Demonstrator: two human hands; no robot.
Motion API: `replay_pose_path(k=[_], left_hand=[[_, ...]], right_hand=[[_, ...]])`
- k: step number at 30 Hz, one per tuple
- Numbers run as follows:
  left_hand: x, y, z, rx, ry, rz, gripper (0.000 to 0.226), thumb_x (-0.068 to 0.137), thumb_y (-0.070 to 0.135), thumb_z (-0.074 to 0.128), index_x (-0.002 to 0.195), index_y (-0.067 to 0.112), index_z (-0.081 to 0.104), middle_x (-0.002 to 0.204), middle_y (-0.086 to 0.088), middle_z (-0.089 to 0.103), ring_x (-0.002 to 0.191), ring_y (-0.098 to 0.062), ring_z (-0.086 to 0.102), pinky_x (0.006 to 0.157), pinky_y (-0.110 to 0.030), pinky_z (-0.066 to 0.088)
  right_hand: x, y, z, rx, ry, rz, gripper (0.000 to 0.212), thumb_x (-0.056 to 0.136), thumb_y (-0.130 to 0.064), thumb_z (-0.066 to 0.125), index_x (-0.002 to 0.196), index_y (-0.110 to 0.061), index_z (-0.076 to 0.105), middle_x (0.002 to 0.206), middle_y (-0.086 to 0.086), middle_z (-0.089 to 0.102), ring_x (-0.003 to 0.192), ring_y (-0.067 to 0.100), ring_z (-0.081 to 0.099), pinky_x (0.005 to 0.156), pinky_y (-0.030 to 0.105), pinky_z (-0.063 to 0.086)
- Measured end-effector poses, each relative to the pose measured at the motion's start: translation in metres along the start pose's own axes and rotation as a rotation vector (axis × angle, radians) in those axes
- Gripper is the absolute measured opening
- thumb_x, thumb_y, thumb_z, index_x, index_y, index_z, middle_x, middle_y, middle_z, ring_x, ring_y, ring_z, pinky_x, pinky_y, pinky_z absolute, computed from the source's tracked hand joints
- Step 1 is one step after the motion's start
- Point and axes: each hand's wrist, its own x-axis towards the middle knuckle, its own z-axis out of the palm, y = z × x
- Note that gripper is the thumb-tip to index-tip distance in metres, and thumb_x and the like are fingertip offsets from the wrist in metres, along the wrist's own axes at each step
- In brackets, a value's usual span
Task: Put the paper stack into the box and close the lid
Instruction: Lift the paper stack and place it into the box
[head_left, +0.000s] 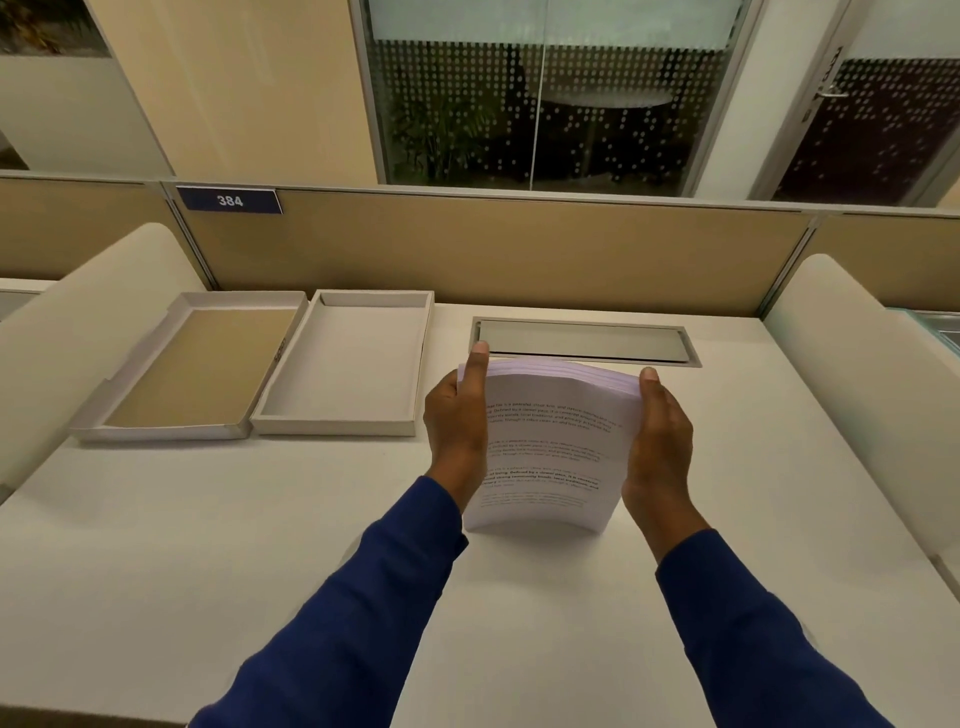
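A stack of printed white paper (550, 447) stands on its lower edge on the white desk, bowed slightly toward me. My left hand (457, 421) grips its left side and my right hand (660, 441) grips its right side. To the left of the stack lies the open grey box (423, 364), its inside bare. Left of that lies the lid (98, 423), upside down, with a brown inner face. Box and lid touch side by side.
A grey cable flap (584, 340) is set into the desk (208, 545) behind the stack. A tan partition (467, 249) with a "384" plate (229, 200) closes the back. White rounded dividers (857, 374) flank both sides.
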Motion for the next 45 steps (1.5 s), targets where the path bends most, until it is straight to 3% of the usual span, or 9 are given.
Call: replay_pose_path(k=[6, 15, 25, 30, 34, 37, 40, 43, 45], left_hand=[[0.004, 0.000, 0.005, 0.095, 0.041, 0.066, 0.042, 0.088, 0.065, 0.052, 0.073, 0.029, 0.067, 0.065, 0.009, 0.070, 0.071, -0.017, 0.067, 0.058, -0.026, 0.047], [0.010, 0.004, 0.003, 0.121, 0.042, 0.058, 0.052, 0.087, 0.073, 0.049, 0.065, 0.027, 0.064, 0.064, 0.006, 0.070, 0.072, -0.020, 0.068, 0.061, -0.029, 0.049], [0.014, 0.003, 0.003, 0.134, 0.038, 0.103, 0.044, 0.091, 0.065, 0.058, 0.067, 0.029, 0.064, 0.060, 0.011, 0.066, 0.067, -0.016, 0.065, 0.056, -0.026, 0.046], [0.012, 0.003, 0.005, 0.125, 0.025, 0.128, 0.045, 0.090, 0.070, 0.056, 0.075, 0.028, 0.064, 0.070, 0.005, 0.070, 0.072, -0.019, 0.068, 0.057, -0.028, 0.049], [0.008, -0.014, -0.002, 0.066, -0.090, 0.179, 0.062, 0.077, 0.088, 0.049, 0.103, 0.034, 0.065, 0.087, 0.009, 0.073, 0.082, -0.017, 0.073, 0.060, -0.022, 0.058], [0.008, -0.044, -0.012, 0.036, -0.217, 0.209, 0.051, 0.083, 0.069, 0.067, 0.122, 0.037, 0.060, 0.104, 0.011, 0.073, 0.096, -0.013, 0.074, 0.072, -0.029, 0.065], [0.008, -0.071, -0.018, 0.061, -0.235, 0.160, 0.030, 0.093, 0.033, 0.072, 0.117, 0.044, 0.058, 0.108, 0.011, 0.072, 0.103, -0.016, 0.072, 0.077, -0.031, 0.065], [0.007, -0.082, -0.017, 0.007, -0.200, 0.113, 0.027, 0.097, 0.014, 0.067, 0.114, 0.035, 0.065, 0.105, 0.006, 0.074, 0.104, -0.023, 0.072, 0.082, -0.042, 0.066], [0.006, -0.081, -0.015, -0.045, -0.187, 0.111, 0.029, 0.095, 0.011, 0.067, 0.111, 0.035, 0.067, 0.103, 0.007, 0.075, 0.102, -0.022, 0.073, 0.080, -0.040, 0.066]], right_hand=[[0.000, -0.002, 0.008, -0.066, 0.058, -0.022, 0.032, 0.095, -0.058, 0.040, 0.071, -0.048, 0.060, 0.064, -0.020, 0.063, 0.073, 0.013, 0.061, 0.059, 0.026, 0.048], [0.012, 0.001, 0.007, -0.083, 0.072, 0.001, 0.041, 0.093, -0.066, 0.041, 0.078, -0.033, 0.059, 0.077, 0.000, 0.065, 0.074, 0.019, 0.063, 0.063, 0.032, 0.048], [0.024, 0.000, 0.005, -0.140, 0.033, -0.032, 0.035, 0.096, -0.059, 0.050, 0.087, -0.027, 0.060, 0.081, 0.003, 0.066, 0.077, 0.020, 0.062, 0.063, 0.031, 0.048], [0.024, 0.000, 0.007, -0.152, 0.027, -0.068, 0.046, 0.091, -0.068, 0.051, 0.101, -0.024, 0.062, 0.086, 0.003, 0.067, 0.081, 0.022, 0.066, 0.061, 0.027, 0.050], [0.022, 0.006, -0.004, -0.101, -0.143, -0.072, 0.081, 0.070, -0.092, 0.043, 0.113, -0.025, 0.061, 0.091, 0.000, 0.069, 0.081, 0.017, 0.068, 0.061, 0.025, 0.055], [0.020, 0.031, -0.017, -0.071, -0.284, -0.095, 0.064, 0.080, -0.070, 0.065, 0.130, -0.030, 0.056, 0.110, -0.001, 0.071, 0.096, 0.017, 0.072, 0.073, 0.033, 0.063], [0.017, 0.060, -0.021, -0.121, -0.293, -0.082, 0.045, 0.092, -0.033, 0.073, 0.133, -0.033, 0.054, 0.117, -0.005, 0.069, 0.107, 0.019, 0.068, 0.082, 0.038, 0.062], [0.014, 0.070, -0.015, -0.064, -0.248, -0.051, 0.033, 0.096, -0.023, 0.069, 0.122, -0.039, 0.059, 0.112, -0.007, 0.071, 0.107, 0.021, 0.068, 0.083, 0.038, 0.061], [0.014, 0.069, -0.013, -0.017, -0.239, -0.050, 0.031, 0.095, -0.022, 0.070, 0.122, -0.036, 0.061, 0.110, -0.006, 0.072, 0.105, 0.021, 0.069, 0.082, 0.038, 0.062]])
